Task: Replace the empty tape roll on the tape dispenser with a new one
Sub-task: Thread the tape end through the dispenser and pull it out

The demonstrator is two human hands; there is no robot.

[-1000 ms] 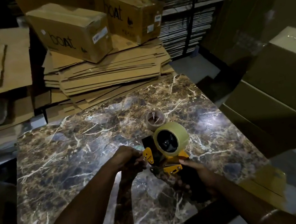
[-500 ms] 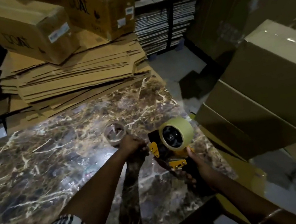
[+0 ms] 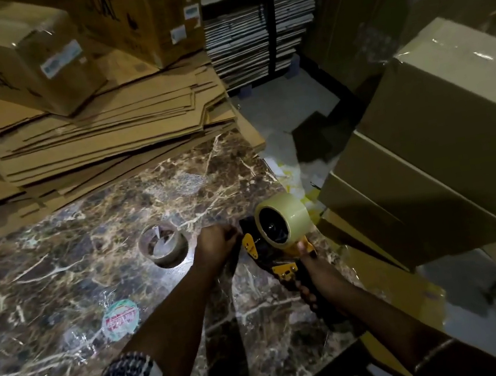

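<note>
A yellow and black tape dispenser [image 3: 279, 257] is held above the right edge of the marble table [image 3: 60, 282]. A full pale tape roll [image 3: 290, 217] sits on its hub. My right hand [image 3: 314, 278] grips the dispenser's black handle from below. My left hand [image 3: 216, 244] is closed at the dispenser's front end, pinching something small that I cannot make out, perhaps the tape end. The empty brown cardboard core [image 3: 163, 245] lies flat on the table to the left of my left hand, apart from it.
Flattened cardboard sheets [image 3: 109, 138] are stacked at the table's far edge, with closed cartons [image 3: 15, 59] on top. Large taped boxes [image 3: 446, 137] stand close on the right. A round sticker [image 3: 121, 317] lies on the table. Floor shows beyond the right edge.
The view has swung right and down. Both hands and the dispenser have shifted toward the table's right edge. The empty core has stayed on the table, now left of my left hand.
</note>
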